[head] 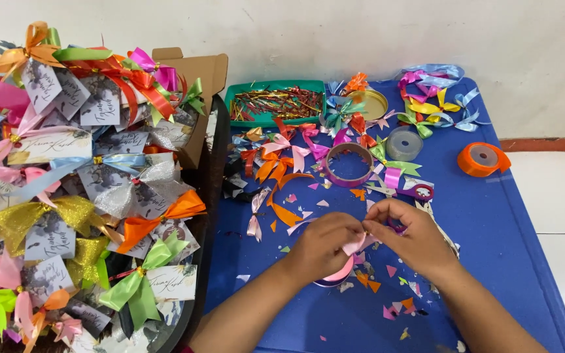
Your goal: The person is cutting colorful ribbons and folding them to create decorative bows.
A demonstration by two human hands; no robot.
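Left hand (322,245) and right hand (413,235) meet over blue table (505,248), fingertips pinching pink ribbon (353,247) between them; ribbon loop trails down below left hand. Purple ribbon roll (348,165) just beyond, orange roll (483,159) well right, green tray (276,103) at back, bowed cards (80,196) heaped left

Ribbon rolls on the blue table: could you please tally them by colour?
Orange ribbon roll: 1
Grey ribbon roll: 1
Purple ribbon roll: 1
Pink ribbon roll, under the left hand and right hand: 1
Total: 4
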